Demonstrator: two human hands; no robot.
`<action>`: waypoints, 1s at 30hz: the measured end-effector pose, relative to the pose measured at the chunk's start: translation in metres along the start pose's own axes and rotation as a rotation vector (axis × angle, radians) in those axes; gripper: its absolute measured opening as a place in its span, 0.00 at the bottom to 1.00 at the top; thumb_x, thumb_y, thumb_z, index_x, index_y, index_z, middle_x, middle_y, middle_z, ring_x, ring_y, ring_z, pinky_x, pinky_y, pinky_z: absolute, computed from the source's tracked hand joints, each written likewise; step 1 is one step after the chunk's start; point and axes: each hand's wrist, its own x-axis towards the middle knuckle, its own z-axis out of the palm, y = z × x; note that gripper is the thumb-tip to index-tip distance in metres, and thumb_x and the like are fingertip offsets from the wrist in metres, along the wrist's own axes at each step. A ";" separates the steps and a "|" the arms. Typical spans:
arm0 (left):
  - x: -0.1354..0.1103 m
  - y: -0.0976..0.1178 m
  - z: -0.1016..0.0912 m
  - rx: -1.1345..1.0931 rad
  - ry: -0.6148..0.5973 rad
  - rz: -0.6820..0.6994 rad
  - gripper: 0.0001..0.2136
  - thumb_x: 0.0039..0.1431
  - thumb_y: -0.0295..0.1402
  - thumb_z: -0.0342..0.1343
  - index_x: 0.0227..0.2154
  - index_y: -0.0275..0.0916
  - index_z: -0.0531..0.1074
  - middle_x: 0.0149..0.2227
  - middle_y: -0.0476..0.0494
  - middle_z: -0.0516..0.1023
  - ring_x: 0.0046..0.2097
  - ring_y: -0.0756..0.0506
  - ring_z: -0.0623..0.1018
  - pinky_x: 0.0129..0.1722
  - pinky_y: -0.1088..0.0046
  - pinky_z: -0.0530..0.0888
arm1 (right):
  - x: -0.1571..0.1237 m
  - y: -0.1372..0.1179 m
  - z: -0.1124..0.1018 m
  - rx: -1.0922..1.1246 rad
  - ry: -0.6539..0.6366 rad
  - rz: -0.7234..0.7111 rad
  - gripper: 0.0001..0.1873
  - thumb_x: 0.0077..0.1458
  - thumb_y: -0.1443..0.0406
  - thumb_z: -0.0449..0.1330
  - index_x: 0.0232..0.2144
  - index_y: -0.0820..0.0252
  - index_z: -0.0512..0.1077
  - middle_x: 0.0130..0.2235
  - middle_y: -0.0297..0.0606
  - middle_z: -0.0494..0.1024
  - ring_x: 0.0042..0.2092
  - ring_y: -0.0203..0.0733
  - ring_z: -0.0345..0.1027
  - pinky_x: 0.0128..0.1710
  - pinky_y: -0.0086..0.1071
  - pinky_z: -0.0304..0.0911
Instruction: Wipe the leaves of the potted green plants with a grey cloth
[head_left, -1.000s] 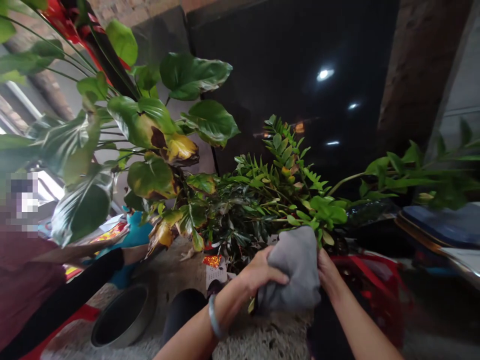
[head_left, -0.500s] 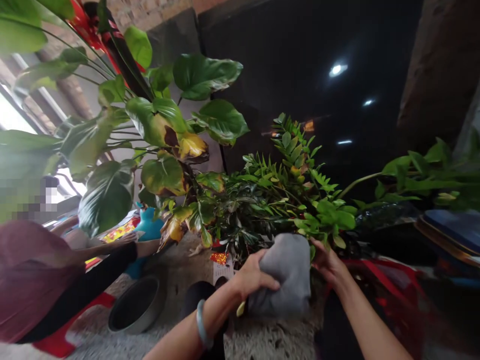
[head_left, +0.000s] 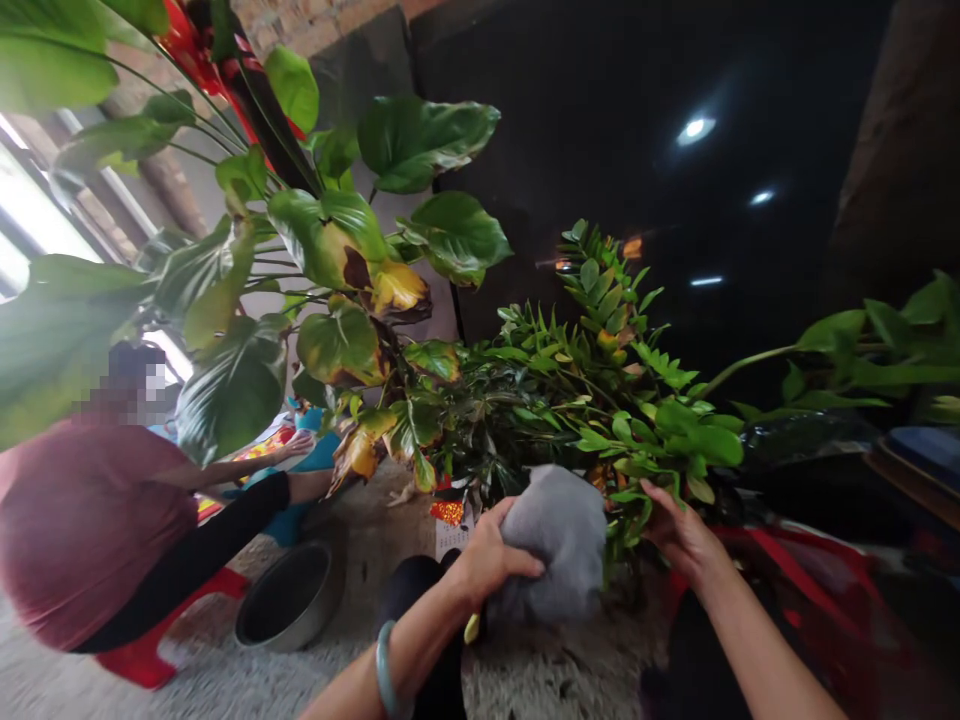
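Left hand [head_left: 486,562] grasps grey cloth [head_left: 556,548], held above rough floor [head_left: 551,680]. Right hand [head_left: 688,535] loosely open by leaves [head_left: 694,443], contact unclear. Step seems cloth handling beside leaves; next move calls for gentle touch.

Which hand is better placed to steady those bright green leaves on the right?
Probably the right hand: it is right by the green leaves and off the gray cloth, which the left hand grips.
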 end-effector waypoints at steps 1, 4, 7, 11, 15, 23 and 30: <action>-0.006 0.003 -0.003 -0.007 -0.021 0.017 0.29 0.23 0.22 0.64 0.38 0.38 0.73 0.26 0.55 0.74 0.29 0.48 0.71 0.28 0.75 0.66 | 0.000 -0.001 -0.001 0.003 0.001 0.006 0.15 0.25 0.63 0.71 0.24 0.53 0.76 0.25 0.31 0.80 0.23 0.40 0.69 0.20 0.31 0.61; -0.007 0.036 -0.015 -0.055 0.120 0.245 0.30 0.23 0.24 0.65 0.40 0.38 0.73 0.28 0.53 0.76 0.31 0.47 0.72 0.30 0.75 0.67 | 0.002 -0.002 -0.004 -0.001 0.008 0.009 0.15 0.25 0.64 0.71 0.23 0.53 0.76 0.24 0.31 0.80 0.22 0.40 0.68 0.20 0.32 0.61; 0.013 0.060 -0.024 -0.127 0.286 0.417 0.28 0.26 0.27 0.65 0.40 0.38 0.71 0.28 0.53 0.75 0.31 0.46 0.72 0.31 0.74 0.68 | 0.005 -0.001 -0.004 -0.032 0.008 -0.014 0.13 0.27 0.63 0.70 0.22 0.52 0.74 0.22 0.31 0.79 0.23 0.42 0.69 0.20 0.34 0.61; 0.020 0.023 -0.018 0.011 0.312 0.260 0.26 0.22 0.20 0.63 0.34 0.38 0.72 0.24 0.56 0.73 0.29 0.48 0.70 0.30 0.74 0.67 | 0.004 0.000 0.001 -0.032 0.043 -0.008 0.13 0.28 0.62 0.70 0.23 0.52 0.74 0.24 0.31 0.79 0.25 0.45 0.72 0.22 0.36 0.64; -0.011 -0.012 -0.022 0.116 0.113 0.110 0.29 0.18 0.16 0.63 0.34 0.37 0.76 0.26 0.54 0.75 0.32 0.46 0.71 0.32 0.74 0.67 | -0.001 -0.003 0.003 -0.006 0.057 0.012 0.15 0.24 0.63 0.71 0.23 0.52 0.75 0.24 0.32 0.80 0.27 0.48 0.74 0.24 0.37 0.67; 0.005 0.049 -0.065 -0.129 0.552 0.409 0.28 0.27 0.29 0.66 0.39 0.37 0.70 0.27 0.52 0.76 0.30 0.46 0.74 0.31 0.72 0.71 | 0.004 0.002 0.004 0.043 0.054 -0.001 0.13 0.25 0.66 0.70 0.20 0.51 0.75 0.20 0.29 0.78 0.21 0.42 0.70 0.18 0.32 0.62; -0.026 -0.033 -0.046 -0.160 0.271 0.046 0.23 0.28 0.25 0.61 0.36 0.35 0.73 0.24 0.51 0.78 0.27 0.46 0.74 0.27 0.73 0.70 | 0.010 0.010 0.009 0.095 0.028 -0.022 0.13 0.28 0.64 0.70 0.25 0.55 0.77 0.26 0.34 0.82 0.30 0.48 0.76 0.28 0.38 0.71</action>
